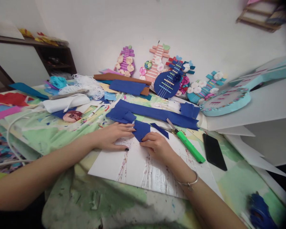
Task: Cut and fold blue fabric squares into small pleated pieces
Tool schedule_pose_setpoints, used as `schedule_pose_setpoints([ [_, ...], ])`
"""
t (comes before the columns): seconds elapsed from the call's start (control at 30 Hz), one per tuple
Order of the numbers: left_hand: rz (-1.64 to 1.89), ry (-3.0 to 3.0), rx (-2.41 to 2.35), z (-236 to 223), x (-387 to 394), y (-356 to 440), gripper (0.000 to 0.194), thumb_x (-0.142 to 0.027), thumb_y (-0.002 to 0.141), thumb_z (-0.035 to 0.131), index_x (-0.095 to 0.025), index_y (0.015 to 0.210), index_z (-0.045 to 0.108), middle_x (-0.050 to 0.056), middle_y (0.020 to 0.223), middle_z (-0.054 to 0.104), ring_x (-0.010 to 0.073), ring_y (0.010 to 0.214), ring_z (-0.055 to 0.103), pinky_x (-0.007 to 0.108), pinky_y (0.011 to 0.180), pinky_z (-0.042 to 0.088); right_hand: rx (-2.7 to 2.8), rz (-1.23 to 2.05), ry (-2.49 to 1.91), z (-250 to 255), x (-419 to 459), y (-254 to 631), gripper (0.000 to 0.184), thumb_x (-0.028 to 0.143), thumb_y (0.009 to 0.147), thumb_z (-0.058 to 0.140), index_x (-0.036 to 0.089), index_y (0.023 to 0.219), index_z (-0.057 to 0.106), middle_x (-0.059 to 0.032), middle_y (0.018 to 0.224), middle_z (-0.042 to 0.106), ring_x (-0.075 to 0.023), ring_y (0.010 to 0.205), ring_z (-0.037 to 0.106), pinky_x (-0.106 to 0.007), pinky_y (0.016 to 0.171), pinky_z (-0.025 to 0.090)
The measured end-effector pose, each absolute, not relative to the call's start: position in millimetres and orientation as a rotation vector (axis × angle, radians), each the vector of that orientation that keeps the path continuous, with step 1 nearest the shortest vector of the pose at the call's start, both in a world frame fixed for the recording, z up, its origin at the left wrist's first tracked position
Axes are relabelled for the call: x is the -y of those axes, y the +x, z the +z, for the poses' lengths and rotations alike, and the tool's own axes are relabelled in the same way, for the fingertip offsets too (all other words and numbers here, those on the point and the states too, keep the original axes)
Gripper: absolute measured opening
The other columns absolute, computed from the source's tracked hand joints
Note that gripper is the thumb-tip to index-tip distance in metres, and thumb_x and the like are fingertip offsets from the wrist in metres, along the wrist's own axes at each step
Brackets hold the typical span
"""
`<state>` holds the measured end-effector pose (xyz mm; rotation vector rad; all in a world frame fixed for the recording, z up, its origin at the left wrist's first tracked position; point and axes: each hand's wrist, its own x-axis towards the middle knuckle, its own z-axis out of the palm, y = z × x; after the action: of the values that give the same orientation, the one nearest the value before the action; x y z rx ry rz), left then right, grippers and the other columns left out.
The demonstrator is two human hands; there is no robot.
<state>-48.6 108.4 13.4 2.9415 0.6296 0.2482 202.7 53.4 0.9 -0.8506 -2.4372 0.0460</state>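
Note:
A small piece of dark blue paper (143, 128) lies on the white board (109, 165), which is marked with reddish streaks. My left hand (114, 135) rests flat with its fingers stretched out, the fingertips at the blue piece's left edge. Fingers curled, my right hand (158, 146) pinches the near right corner of that piece. Beyond it lies a long blue strip (154, 113). Right of the piece are a narrow blue offcut (160, 129), scissors (165, 128) and a green utility knife (190, 146) with its blade out.
A black phone (214, 152) lies at the right, near a blue tool (259, 210). Decorated paper instruments, one a dark blue lute shape (165, 85), lean against the wall. White string (91, 86) and a white roll (66, 102) sit at the left. Large white sheets (252, 108) stand at the right.

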Motion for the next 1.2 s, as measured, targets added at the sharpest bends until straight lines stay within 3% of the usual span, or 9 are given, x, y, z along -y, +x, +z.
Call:
schedule_pose_setpoints([
  [0.33,0.321,2.967,-0.733,9,-113,-49,0.043,-0.048,0.091,0.047,-0.021,0.125,0.054,0.008,0.144,0.044,0.0274,0.134,0.038,0.042,0.105,0.032,2.43,0.009,-0.843,0,-54,203,0.025,0.002,0.077,0.054,0.019,0.082,0.072,-0.0067,0.085,0.072,-0.0187,0.08,0.065,-0.033,0.073,0.047],
  [0.53,0.397,2.826,-0.844,0,-115,-46,0.046,-0.038,0.094,0.043,-0.019,0.136,0.041,0.01,0.143,0.044,0.0257,0.125,0.047,0.038,0.099,0.038,2.329,-0.041,-0.851,-6,-57,206,0.025,0.0,0.073,0.05,0.018,0.069,0.067,-0.0066,0.084,0.072,-0.0188,0.082,0.065,-0.034,0.079,0.049],
  [0.63,0.385,2.838,-0.771,1,-113,-43,0.038,-0.036,0.094,0.044,-0.022,0.129,0.049,0.008,0.14,0.048,0.026,0.125,0.046,0.04,0.099,0.036,2.255,-0.109,-0.958,-8,-59,209,0.026,-0.001,0.073,0.048,0.017,0.067,0.066,-0.0079,0.082,0.071,-0.0203,0.082,0.064,-0.036,0.078,0.05],
  [0.83,0.519,2.911,-0.695,4,-109,-38,0.03,-0.034,0.089,0.052,-0.025,0.116,0.062,0.009,0.118,0.058,0.0264,0.109,0.049,0.04,0.09,0.036,2.196,-0.117,-0.981,-2,-57,206,0.032,-0.002,0.076,0.045,0.016,0.091,0.067,-0.0096,0.091,0.071,-0.0229,0.092,0.06,-0.04,0.083,0.05],
  [0.97,0.502,2.883,-0.667,4,-104,-35,0.042,-0.036,0.088,0.054,-0.029,0.129,0.053,0.009,0.113,0.055,0.0252,0.102,0.048,0.04,0.088,0.037,2.323,-0.022,-0.914,2,-51,197,0.024,0.007,0.082,0.049,0.017,0.097,0.066,-0.0085,0.097,0.071,-0.0229,0.093,0.059,-0.042,0.083,0.05],
  [1.03,0.516,2.831,-0.658,5,-102,-35,0.046,-0.035,0.088,0.054,-0.025,0.132,0.048,0.009,0.115,0.055,0.0245,0.102,0.048,0.04,0.09,0.037,2.359,0.004,-0.942,2,-50,195,0.019,0.012,0.084,0.051,0.017,0.094,0.067,-0.0091,0.096,0.071,-0.023,0.093,0.06,-0.041,0.082,0.05],
  [1.2,0.616,2.791,-0.632,5,-102,-37,0.029,-0.022,0.083,0.055,-0.016,0.112,0.059,0.01,0.116,0.058,0.0245,0.111,0.049,0.039,0.098,0.035,2.277,0.006,-1.01,0,-53,199,0.014,0.015,0.085,0.053,0.016,0.082,0.067,-0.0104,0.087,0.072,-0.0219,0.087,0.064,-0.038,0.08,0.052],
])
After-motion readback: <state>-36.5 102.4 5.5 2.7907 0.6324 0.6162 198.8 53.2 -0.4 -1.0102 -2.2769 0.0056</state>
